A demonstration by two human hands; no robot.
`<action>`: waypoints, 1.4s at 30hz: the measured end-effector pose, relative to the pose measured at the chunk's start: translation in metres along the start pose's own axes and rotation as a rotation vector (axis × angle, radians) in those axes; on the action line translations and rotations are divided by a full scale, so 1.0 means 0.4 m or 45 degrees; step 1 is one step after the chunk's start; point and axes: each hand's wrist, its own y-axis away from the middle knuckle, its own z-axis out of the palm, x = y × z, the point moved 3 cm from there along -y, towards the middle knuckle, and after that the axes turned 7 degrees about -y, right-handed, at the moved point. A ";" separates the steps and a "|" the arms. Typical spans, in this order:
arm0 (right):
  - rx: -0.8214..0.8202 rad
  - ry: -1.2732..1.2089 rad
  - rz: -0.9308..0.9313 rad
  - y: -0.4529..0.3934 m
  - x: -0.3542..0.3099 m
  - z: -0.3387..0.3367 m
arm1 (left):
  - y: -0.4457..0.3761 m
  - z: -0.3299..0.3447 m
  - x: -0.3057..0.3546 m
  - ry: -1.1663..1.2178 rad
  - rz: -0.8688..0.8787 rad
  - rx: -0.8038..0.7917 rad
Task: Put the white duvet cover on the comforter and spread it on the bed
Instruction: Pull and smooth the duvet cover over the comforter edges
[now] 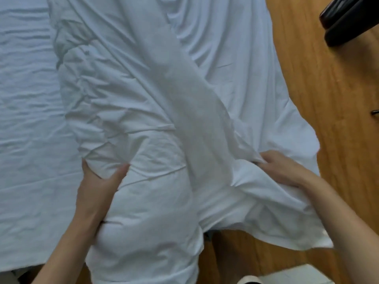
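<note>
White duvet cover lay bunched across the bed, trailing toward 3 o'clock over the floor. Left hand gripped a fold; right hand pinched fabric, fingertips hidden. Comforter indistinguishable.

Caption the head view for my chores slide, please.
Both hands, left and right, grip the bunched white duvet cover at the bed's edge.
</note>
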 end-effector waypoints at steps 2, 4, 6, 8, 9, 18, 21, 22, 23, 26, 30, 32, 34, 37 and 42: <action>0.189 -0.007 -0.013 0.016 0.030 -0.045 | 0.059 0.045 0.055 -0.038 0.100 0.003; 0.277 0.040 -0.043 0.038 0.049 -0.058 | 0.109 0.089 0.106 -0.128 0.214 -0.004; 0.319 0.100 -0.015 0.072 0.079 -0.078 | 0.138 0.120 0.144 -0.230 0.282 -0.004; 0.388 0.022 0.117 0.121 0.128 -0.140 | 0.150 0.134 0.173 -0.312 0.297 -0.004; 0.432 -0.040 0.180 0.151 0.157 -0.177 | 0.156 0.141 0.185 -0.348 0.310 -0.007; 0.029 -0.815 0.120 0.303 0.234 -0.110 | 0.237 0.310 0.328 -0.408 0.807 -0.525; -0.005 -0.689 0.137 0.273 0.257 -0.070 | 0.275 0.374 0.369 -0.368 1.018 -0.815; -0.006 -0.685 0.134 0.261 0.259 -0.062 | 0.287 0.397 0.386 -0.440 1.112 -0.873; -0.008 -0.707 0.124 0.251 0.249 -0.057 | 0.292 0.421 0.399 -0.514 1.189 -0.907; 0.181 -0.916 0.082 0.229 0.223 -0.060 | 0.268 0.485 0.424 -0.619 1.217 -0.924; 0.510 -1.190 -0.113 0.219 0.186 -0.081 | 0.229 0.533 0.437 -0.710 1.239 -0.928; 0.418 -1.174 -0.143 0.205 0.157 -0.057 | 0.229 0.545 0.446 -0.714 1.262 -0.915; 0.386 -0.693 -0.112 0.179 0.126 -0.017 | 0.239 0.546 0.452 -0.630 1.299 -0.825; 0.447 -0.126 -0.170 0.136 0.130 0.063 | 0.254 0.520 0.434 -0.523 1.392 -0.691; 0.710 -0.333 -0.250 0.141 0.149 0.134 | 0.282 0.393 0.381 -0.271 1.493 -0.388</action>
